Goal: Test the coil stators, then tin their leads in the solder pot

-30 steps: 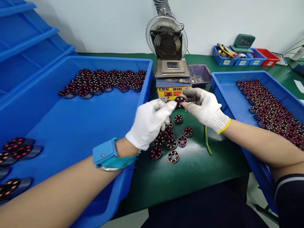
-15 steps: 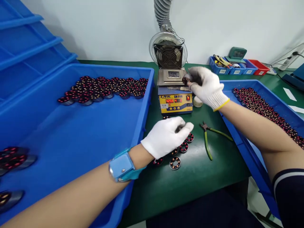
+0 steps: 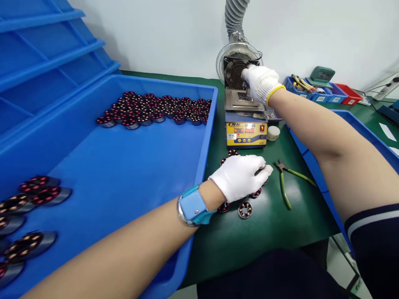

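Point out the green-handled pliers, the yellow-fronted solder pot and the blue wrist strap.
pliers (image 3: 285, 190): head view, on the near green handle.
solder pot (image 3: 246, 135): head view, on its yellow front panel.
wrist strap (image 3: 191, 206): head view, on the blue block at the left wrist.

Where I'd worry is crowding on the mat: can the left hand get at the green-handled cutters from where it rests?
Probably yes. The left hand rests on the small wound coils, and the cutters lie just to its right on bare green mat with nothing between. The right hand is up at the solder pot, well clear.
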